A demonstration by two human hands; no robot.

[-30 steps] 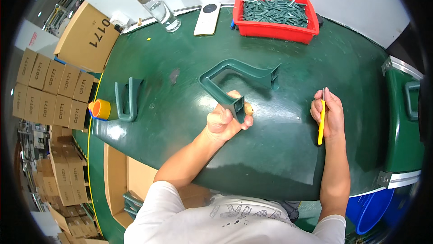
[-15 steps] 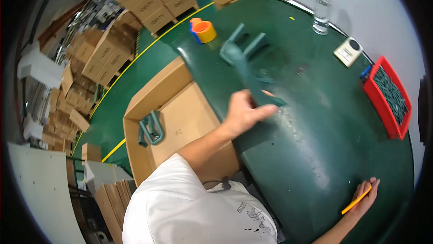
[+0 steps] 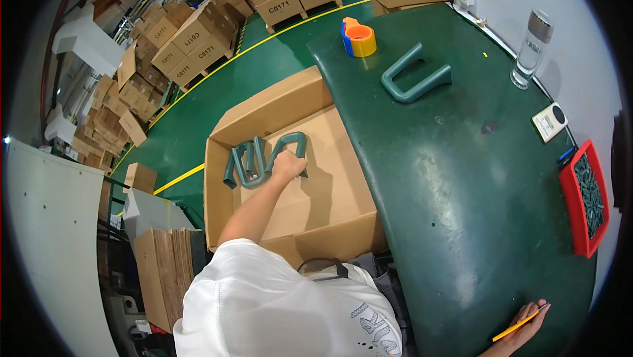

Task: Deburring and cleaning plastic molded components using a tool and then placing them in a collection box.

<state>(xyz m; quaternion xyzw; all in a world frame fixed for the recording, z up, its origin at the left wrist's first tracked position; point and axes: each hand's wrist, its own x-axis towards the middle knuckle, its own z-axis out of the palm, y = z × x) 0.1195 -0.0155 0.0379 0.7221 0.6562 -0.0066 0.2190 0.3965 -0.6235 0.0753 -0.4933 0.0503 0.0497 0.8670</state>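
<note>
My left hand [image 3: 288, 166] reaches down into an open cardboard box [image 3: 359, 233]. Its fingers are closed on a dark green U-shaped handle [image 3: 290, 138], whose curved end points away from me. Just left of it in the box lie more handles of the same kind [image 3: 245, 182], side by side. Another U-shaped handle [image 3: 415, 92] rests by itself on the far part of the green table [image 3: 409, 179]. At the lower right, my right hand [image 3: 525, 328] lies at the table top, closed around a slim yellow utility knife [image 3: 514, 328].
A red bin [image 3: 575, 224] of small dark green pieces stands at the table's right edge. Beyond it are a white device [image 3: 549, 122] and a clear glass bottle [image 3: 529, 53]. An orange tape dispenser [image 3: 359, 40] sits at the far left corner. Stacked cartons [image 3: 280, 8] stand across the floor.
My left hand has carried a green handle from above the table leftward and down into the box. My right hand still holds the knife. The whole view has shifted.
</note>
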